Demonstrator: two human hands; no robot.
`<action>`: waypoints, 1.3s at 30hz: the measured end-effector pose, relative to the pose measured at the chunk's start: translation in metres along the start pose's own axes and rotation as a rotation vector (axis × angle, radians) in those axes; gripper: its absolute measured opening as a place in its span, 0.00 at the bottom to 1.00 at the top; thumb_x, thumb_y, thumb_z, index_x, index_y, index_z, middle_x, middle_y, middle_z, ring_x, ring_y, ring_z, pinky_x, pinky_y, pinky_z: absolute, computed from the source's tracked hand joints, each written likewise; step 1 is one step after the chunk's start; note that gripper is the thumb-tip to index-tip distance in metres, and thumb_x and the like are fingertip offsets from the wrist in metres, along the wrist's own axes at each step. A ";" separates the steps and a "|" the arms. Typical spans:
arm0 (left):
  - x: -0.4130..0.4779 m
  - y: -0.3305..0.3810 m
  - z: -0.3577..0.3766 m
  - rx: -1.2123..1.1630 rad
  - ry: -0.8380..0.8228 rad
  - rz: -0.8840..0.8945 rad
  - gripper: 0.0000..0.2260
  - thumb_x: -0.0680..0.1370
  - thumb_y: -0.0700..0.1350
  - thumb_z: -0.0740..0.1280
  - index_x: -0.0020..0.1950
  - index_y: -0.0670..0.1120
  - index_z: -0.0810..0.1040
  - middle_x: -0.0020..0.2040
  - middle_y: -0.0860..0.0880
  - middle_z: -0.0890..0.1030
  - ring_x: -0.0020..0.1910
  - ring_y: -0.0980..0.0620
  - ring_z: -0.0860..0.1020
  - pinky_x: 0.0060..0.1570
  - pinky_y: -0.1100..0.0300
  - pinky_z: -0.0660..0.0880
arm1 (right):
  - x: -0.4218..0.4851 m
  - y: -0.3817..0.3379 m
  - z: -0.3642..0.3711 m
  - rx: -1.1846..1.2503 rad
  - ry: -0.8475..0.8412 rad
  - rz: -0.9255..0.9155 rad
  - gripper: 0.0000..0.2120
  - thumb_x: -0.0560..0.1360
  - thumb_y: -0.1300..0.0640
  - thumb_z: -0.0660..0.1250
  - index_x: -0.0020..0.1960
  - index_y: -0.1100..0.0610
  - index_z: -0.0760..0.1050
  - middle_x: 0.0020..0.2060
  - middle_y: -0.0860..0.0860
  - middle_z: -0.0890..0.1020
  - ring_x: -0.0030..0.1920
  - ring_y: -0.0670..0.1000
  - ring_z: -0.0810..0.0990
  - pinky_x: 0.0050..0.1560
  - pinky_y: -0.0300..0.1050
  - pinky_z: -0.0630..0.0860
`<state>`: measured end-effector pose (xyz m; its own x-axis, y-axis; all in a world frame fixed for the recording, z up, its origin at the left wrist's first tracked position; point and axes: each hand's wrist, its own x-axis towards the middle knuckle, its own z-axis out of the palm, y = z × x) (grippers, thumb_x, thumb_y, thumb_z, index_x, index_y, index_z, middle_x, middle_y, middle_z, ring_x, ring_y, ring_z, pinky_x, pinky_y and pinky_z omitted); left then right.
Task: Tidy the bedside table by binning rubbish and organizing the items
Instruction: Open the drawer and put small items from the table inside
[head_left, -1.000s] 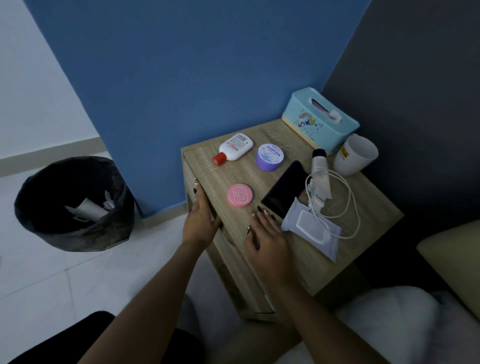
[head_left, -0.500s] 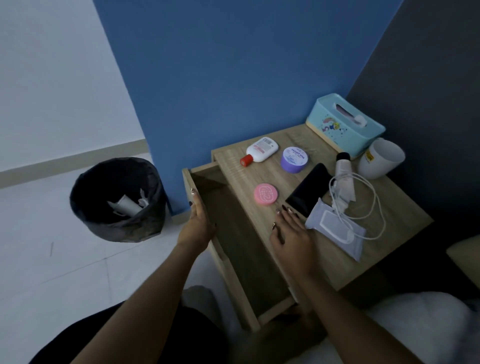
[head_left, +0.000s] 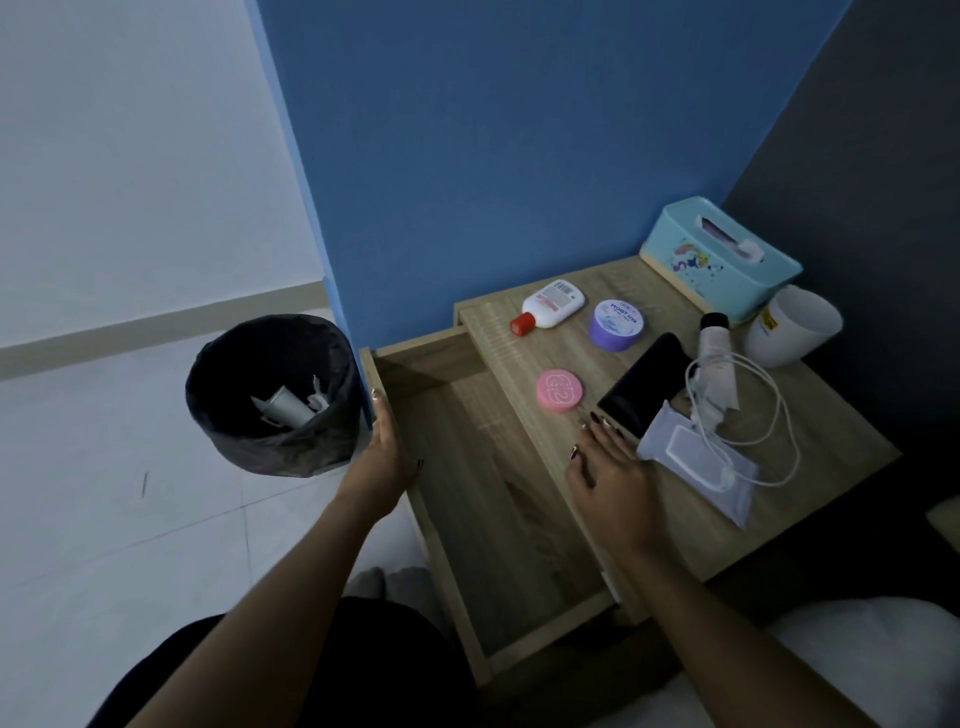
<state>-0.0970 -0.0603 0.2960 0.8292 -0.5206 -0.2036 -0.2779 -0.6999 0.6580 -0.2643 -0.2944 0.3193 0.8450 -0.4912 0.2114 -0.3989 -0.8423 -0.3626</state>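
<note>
From my remote seat: the light wood-grain bedside counter (head_left: 810, 483) fills the right of the head view, its shallow wooden drawer (head_left: 498, 514) pulled out and bare inside. At nine o'clock of the drawer stands the round bin lined with a black bag (head_left: 270, 395), a few pale scraps already in it. At twelve o'clock on the counter sits the turquoise tissue box (head_left: 722, 260), with the white plastic cup (head_left: 792, 327) tipped on its side just beside it. Working down in size: the pale lilac wet-wipe packet (head_left: 696, 462) at the front, a white charging cable (head_left: 748, 415) looped over it; the black phone (head_left: 644, 384) lying flat; the white lotion bottle with a red cap (head_left: 550, 309); the purple cream jar (head_left: 616, 325); the pink round compact (head_left: 559, 391).

My left hand (head_left: 382, 457) grips the drawer's front edge, fingers curled over it. My right hand (head_left: 608, 467) lies flat on the counter, fingers spread and holding nothing, tips near the phone.

The risks, as I judge them: lifting the packet could drag the cable and whatever it touches, and a careless sweep could roll the tipped cup off the edge.
</note>
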 end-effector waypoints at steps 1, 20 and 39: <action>0.000 0.000 0.000 0.007 0.001 0.004 0.50 0.77 0.47 0.67 0.71 0.51 0.22 0.76 0.35 0.58 0.61 0.39 0.77 0.56 0.48 0.77 | 0.000 -0.001 -0.001 -0.003 -0.003 -0.001 0.22 0.75 0.52 0.56 0.62 0.60 0.78 0.61 0.56 0.80 0.64 0.54 0.77 0.63 0.49 0.75; 0.061 0.000 -0.001 -0.239 0.352 -0.152 0.34 0.81 0.54 0.57 0.78 0.44 0.41 0.79 0.41 0.50 0.77 0.41 0.55 0.72 0.41 0.61 | 0.000 -0.006 -0.008 0.130 -0.009 0.044 0.20 0.75 0.59 0.66 0.67 0.54 0.73 0.66 0.50 0.76 0.67 0.46 0.71 0.66 0.47 0.72; 0.069 0.009 0.000 -0.437 0.378 -0.294 0.26 0.83 0.46 0.51 0.78 0.49 0.44 0.79 0.48 0.52 0.75 0.43 0.61 0.68 0.45 0.64 | 0.068 -0.054 0.017 0.243 -0.008 0.159 0.33 0.75 0.53 0.67 0.76 0.49 0.56 0.75 0.51 0.62 0.74 0.53 0.61 0.69 0.52 0.66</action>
<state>-0.0422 -0.1022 0.2879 0.9763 -0.0737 -0.2036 0.1439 -0.4816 0.8645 -0.1800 -0.2788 0.3378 0.7817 -0.6103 0.1279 -0.4304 -0.6765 -0.5976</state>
